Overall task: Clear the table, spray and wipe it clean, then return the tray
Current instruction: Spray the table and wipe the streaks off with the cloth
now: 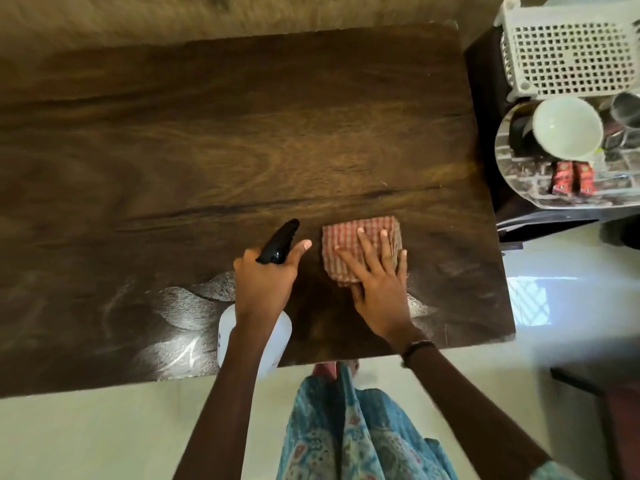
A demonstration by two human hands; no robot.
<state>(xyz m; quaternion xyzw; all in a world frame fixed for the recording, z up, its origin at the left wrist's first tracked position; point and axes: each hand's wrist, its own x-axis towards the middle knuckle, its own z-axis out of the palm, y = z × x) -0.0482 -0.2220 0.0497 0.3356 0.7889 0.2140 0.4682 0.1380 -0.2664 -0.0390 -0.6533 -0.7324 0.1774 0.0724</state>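
A dark wooden table (225, 140) fills most of the view. My left hand (266, 282) grips a white spray bottle (280, 330) by its black trigger head, held above the table's near edge. My right hand (377, 289) lies flat, fingers spread, pressing a folded red-checked cloth (349, 237) onto the table near the front right. Off the table to the right, a patterned tray (512, 181) rests on a dark stand and carries a white bowl (568, 128), two red packets (573, 181) and some glasses.
A white perforated plastic basket (568, 50) stands behind the tray at the top right. Pale tiled floor (86, 434) runs along the near and right sides of the table. Wet smears (180, 306) show on the table's front left.
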